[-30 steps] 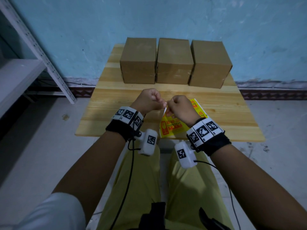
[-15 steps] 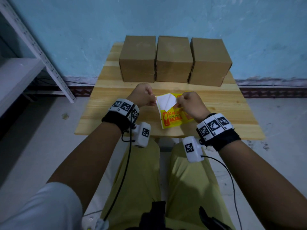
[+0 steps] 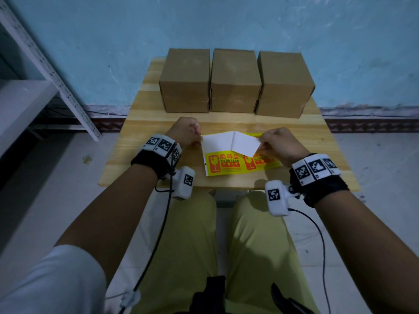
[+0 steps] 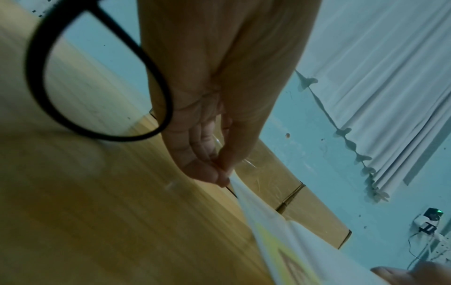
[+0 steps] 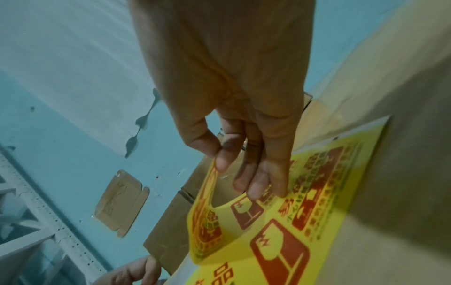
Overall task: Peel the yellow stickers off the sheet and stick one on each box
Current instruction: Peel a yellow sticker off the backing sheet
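Three plain cardboard boxes, left [image 3: 184, 80], middle [image 3: 235, 80] and right [image 3: 284, 82], stand in a row at the back of the wooden table [image 3: 140, 159]. In front of them lies the yellow sticker sheet [image 3: 226, 165] with red print. My left hand [image 3: 200, 138] pinches the sheet's upper left corner, and the left wrist view shows the same grip of my left hand [image 4: 225, 173] on the sheet's white edge [image 4: 268, 221]. My right hand [image 3: 260, 139] pinches a half-peeled sticker [image 3: 246, 145], folded over white side up. Close up, thumb and forefinger of my right hand [image 5: 217, 160] hold the curling sticker [image 5: 205, 221].
A grey metal shelf frame [image 3: 45, 71] stands to the left of the table. A blue wall rises right behind the boxes. The table's front edge [image 3: 226, 189] lies just above my knees, and cables hang from both wrists.
My hands have drawn apart, the right one moving rightward with the sticker. More of the sticker is off its white backing, and the sheet lies flatter on the table.
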